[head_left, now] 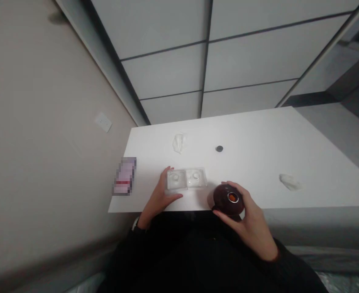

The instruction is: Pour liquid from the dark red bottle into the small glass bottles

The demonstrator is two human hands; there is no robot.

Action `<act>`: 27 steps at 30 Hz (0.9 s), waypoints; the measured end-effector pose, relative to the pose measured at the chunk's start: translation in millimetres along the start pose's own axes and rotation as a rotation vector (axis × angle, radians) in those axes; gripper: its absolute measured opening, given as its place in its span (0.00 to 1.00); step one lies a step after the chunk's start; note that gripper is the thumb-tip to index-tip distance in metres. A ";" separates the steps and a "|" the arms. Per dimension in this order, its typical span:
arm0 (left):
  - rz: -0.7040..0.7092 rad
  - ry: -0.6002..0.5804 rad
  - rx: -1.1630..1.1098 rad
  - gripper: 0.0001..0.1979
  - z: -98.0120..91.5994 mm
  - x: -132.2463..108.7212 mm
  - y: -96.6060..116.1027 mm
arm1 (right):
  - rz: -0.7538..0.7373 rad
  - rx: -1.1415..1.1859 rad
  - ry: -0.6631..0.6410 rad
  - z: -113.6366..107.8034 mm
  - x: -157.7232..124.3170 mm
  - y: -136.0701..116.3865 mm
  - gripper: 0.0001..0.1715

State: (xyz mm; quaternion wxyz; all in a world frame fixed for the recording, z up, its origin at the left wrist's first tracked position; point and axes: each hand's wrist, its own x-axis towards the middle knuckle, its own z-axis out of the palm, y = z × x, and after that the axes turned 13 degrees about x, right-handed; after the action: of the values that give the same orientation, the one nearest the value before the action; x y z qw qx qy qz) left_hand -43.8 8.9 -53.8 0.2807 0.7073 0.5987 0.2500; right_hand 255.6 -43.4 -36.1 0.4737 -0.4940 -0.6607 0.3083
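Note:
My left hand [160, 196] grips the left end of a clear, two-part rectangular container [187, 184], thumb along the near side and fingers on the far side. Each half has a small round feature in its middle. To the right, my right hand [254, 226] is wrapped round a dark red, glossy, rounded vessel [221, 199] near the table's front edge. The vessel is tilted, showing a small metal-ringed opening with orange inside. A narrow gap separates the vessel from the container. What kind of vessel it is, I cannot tell.
On the white table [259, 150] lie a small dark round disc [219, 149], a crumpled white tissue [178, 143] at the back and another tissue [290, 182] at the right. A blurred pink box [125, 176] sits by the left wall. Behind stand panelled doors [173, 73].

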 end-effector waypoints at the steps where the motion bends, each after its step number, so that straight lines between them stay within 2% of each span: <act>1: -0.028 0.042 0.000 0.44 7.6 -1.0 -2.4 | -0.004 0.003 -0.010 4.5 1.2 -0.7 0.38; 3: -0.073 0.102 0.001 0.40 14.7 -1.3 -4.4 | -0.009 0.009 -0.012 12.1 3.9 -0.7 0.39; 5: -0.097 0.125 -0.027 0.38 13.5 -2.8 -4.8 | -0.011 0.019 0.007 18.9 6.4 0.2 0.40; 12: -0.112 0.137 -0.130 0.35 -7.6 -24.3 0.3 | 0.004 0.089 0.093 39.8 15.9 3.3 0.42; 20: -0.083 0.127 -0.147 0.38 -35.3 -35.7 41.4 | 0.000 0.134 0.064 43.1 24.2 3.4 0.43; 24: -0.001 0.102 -0.080 0.40 -43.5 -29.7 58.8 | -0.010 0.140 0.050 41.3 25.4 4.5 0.44; 27: 0.101 0.081 0.031 0.40 -48.3 -23.5 67.7 | 0.010 0.144 0.063 41.7 24.5 8.9 0.48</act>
State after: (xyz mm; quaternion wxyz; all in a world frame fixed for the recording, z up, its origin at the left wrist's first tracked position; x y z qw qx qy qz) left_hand -33.1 -18.1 27.5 0.2326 0.7303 0.5767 0.2829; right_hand 218.5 -14.9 -51.1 0.5272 -0.4713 -0.6191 0.3415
